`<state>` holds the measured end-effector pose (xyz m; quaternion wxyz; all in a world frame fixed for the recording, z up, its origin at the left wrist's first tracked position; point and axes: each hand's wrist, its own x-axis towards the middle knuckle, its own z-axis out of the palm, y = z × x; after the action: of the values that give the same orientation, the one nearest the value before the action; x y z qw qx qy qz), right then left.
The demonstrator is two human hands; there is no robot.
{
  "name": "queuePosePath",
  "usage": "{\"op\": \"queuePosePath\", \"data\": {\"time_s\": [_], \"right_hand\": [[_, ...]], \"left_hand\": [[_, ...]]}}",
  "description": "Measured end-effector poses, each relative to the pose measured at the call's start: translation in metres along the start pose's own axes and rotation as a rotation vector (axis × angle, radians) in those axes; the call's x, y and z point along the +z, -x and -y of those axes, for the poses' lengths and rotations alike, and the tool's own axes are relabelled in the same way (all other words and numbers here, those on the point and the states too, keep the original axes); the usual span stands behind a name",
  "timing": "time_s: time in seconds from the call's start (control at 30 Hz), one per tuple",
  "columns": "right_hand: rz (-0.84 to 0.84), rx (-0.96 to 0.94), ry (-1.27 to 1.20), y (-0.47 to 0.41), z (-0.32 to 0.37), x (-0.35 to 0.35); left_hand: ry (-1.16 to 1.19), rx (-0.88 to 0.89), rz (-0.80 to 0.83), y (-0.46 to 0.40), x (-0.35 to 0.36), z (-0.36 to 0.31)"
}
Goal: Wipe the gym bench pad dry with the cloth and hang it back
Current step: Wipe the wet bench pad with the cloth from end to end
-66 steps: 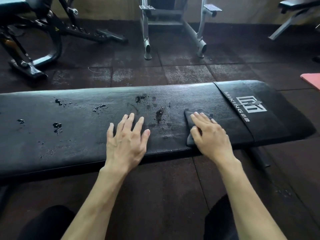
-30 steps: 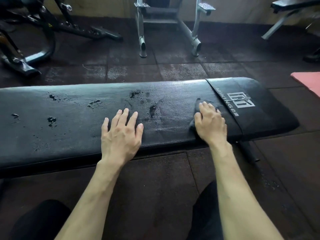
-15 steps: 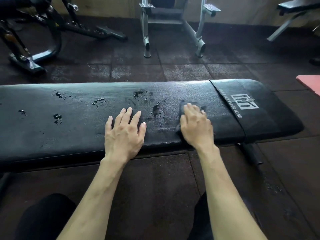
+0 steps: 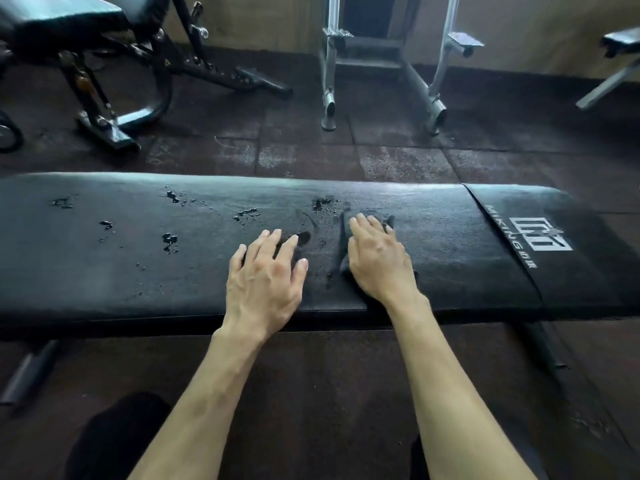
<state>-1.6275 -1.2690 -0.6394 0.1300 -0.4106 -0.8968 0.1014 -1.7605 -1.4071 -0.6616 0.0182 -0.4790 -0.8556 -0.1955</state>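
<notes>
Bench pad point(image 4: 104, 271): lies across my view, droplets point(image 4: 169, 239) beaded over its left half.
Cloth point(image 4: 343, 244): dark, flat on the pad under my right hand point(image 4: 375, 263); its edges are hard to tell from the vinyl.
Right hand: fingers straight, pressing the cloth down.
Left hand point(image 4: 265, 278): flat on the pad, bracing, holding nothing.
Risk: I judge the left hand blocks the sweep toward the droplets; wiping around it could leave streaks.
Surroundings: grey rack point(image 4: 381, 64) and another bench point(image 4: 86, 46) stand beyond, well apart.
</notes>
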Motion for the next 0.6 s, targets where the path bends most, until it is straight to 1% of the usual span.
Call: {"op": "queuePosePath", "data": {"time_s": [0.07, 0.13, 0.23, 0.3, 0.33, 0.37, 0.43, 0.5, 0.6], "right_hand": [[0.012, -0.061, -0.053, 0.013, 0.001, 0.0], [0.005, -0.051, -0.097, 0.024, -0.014, -0.003], [-0.028, 0.078, -0.049, 0.022, -0.036, -0.011], [-0.037, 0.163, 0.008, 0.006, -0.028, -0.012], [-0.037, 0.161, 0.015, -0.002, -0.017, -0.01], [-0.028, 0.131, 0.017, -0.009, -0.004, -0.005], [-0.002, 0.012, 0.013, -0.012, 0.019, 0.006], [0.019, -0.078, -0.026, 0.0, 0.026, 0.012], [0.011, -0.082, -0.092, 0.025, 0.009, 0.002]], "left_hand": [[-0.014, -0.023, 0.012, -0.001, -0.004, 0.015], [-0.033, -0.038, 0.031, -0.003, -0.008, 0.026], [-0.033, -0.036, 0.02, -0.004, -0.01, 0.035], [-0.044, -0.03, 0.008, -0.001, -0.009, 0.037], [-0.051, -0.03, 0.004, 0.0, -0.008, 0.036], [-0.056, -0.03, -0.002, 0.0, -0.008, 0.036], [-0.057, -0.031, -0.014, 0.001, -0.007, 0.037], [-0.056, -0.029, -0.026, 0.002, -0.007, 0.038], [-0.059, -0.03, -0.022, 0.002, -0.007, 0.038]]}}
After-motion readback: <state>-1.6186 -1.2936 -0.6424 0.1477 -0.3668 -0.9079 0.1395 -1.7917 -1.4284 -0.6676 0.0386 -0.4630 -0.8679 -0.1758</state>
